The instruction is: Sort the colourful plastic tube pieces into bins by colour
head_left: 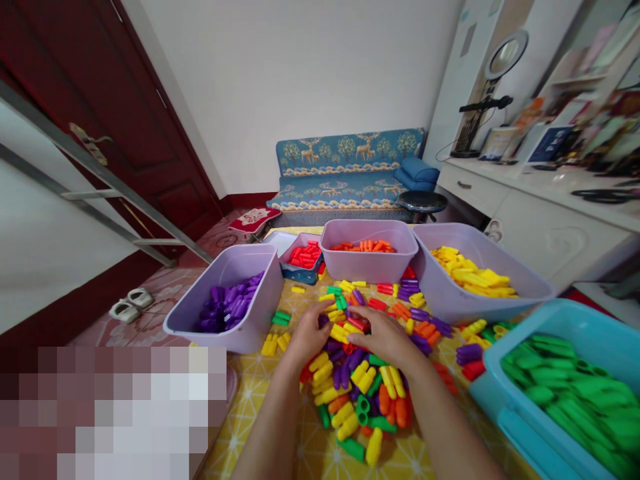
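A heap of mixed plastic pieces [345,373], shaped like short joined tubes in yellow, purple, green, orange and red, lies on a yellow patterned tablecloth [240,413]. My left hand [311,328] rests at the heap's far left side, its fingers and thumb apart and curved around a purple piece. Opposite it, my right hand [383,335] has thumb and forefinger spread, close to a red piece [358,325] and a yellow piece [340,333]. Both hands touch the heap, and neither shows a firm grip. Some fingertips are hidden among the pieces.
Around the heap stand a bin of purple pieces [273,287], a small box of red ones [301,273], a bin of orange ones [370,267], a bin of yellow ones [530,287] and a turquoise bin of green ones [515,400]. Behind are a sofa [345,187] and stool [423,201].
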`<move>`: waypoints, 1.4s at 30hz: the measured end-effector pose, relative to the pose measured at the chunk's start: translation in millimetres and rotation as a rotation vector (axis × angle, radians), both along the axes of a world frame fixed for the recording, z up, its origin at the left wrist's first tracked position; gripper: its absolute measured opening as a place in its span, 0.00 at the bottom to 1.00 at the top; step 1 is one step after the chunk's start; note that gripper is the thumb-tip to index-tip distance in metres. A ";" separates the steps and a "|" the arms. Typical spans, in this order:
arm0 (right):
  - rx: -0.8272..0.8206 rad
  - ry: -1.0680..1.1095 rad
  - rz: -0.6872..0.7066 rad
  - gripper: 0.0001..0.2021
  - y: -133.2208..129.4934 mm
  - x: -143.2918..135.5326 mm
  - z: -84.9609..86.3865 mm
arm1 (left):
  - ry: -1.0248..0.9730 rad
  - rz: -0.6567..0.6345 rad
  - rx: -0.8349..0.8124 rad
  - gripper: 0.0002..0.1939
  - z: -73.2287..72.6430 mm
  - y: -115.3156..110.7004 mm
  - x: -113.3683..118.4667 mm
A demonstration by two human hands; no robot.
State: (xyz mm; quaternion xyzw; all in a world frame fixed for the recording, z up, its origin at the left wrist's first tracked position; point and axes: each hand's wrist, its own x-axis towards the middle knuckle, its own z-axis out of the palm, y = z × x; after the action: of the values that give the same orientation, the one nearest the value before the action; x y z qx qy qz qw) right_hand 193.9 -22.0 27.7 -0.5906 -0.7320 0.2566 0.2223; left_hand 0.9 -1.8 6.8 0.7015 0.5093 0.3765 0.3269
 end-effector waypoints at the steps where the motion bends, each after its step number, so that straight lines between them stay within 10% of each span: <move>1: -0.011 0.043 0.017 0.31 0.5 1.1 -1.6 | -0.072 -0.024 -0.037 0.26 1.8 -0.6 2.4; 12: 0.018 0.075 0.073 0.28 -4.3 1.2 11.8 | -0.767 -0.183 -0.327 0.22 17.3 -4.4 5.4; 17: 0.080 -0.176 0.078 0.40 -12.9 -18.2 19.7 | -0.703 -0.138 -0.301 0.21 17.2 -5.5 8.1; 26: 0.108 -0.169 -0.064 0.18 -5.6 -21.0 11.4 | -0.330 0.112 -0.089 0.17 -1.0 5.2 -0.1; 34: 0.187 -0.130 -0.056 0.15 -0.7 -15.8 1.7 | 0.055 -0.092 -0.040 0.26 19.5 -10.8 0.7; 42: 0.130 0.090 -0.079 0.10 1.3 -15.1 0.5 | -0.153 -0.066 -0.120 0.21 16.2 -10.1 10.2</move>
State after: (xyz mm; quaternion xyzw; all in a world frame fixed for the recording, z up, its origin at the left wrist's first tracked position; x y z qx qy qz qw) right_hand 178.8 -20.7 28.1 -0.5911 -0.7127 0.2258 0.3028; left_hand 11.1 -11.9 23.0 0.6662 0.4810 0.3868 0.4186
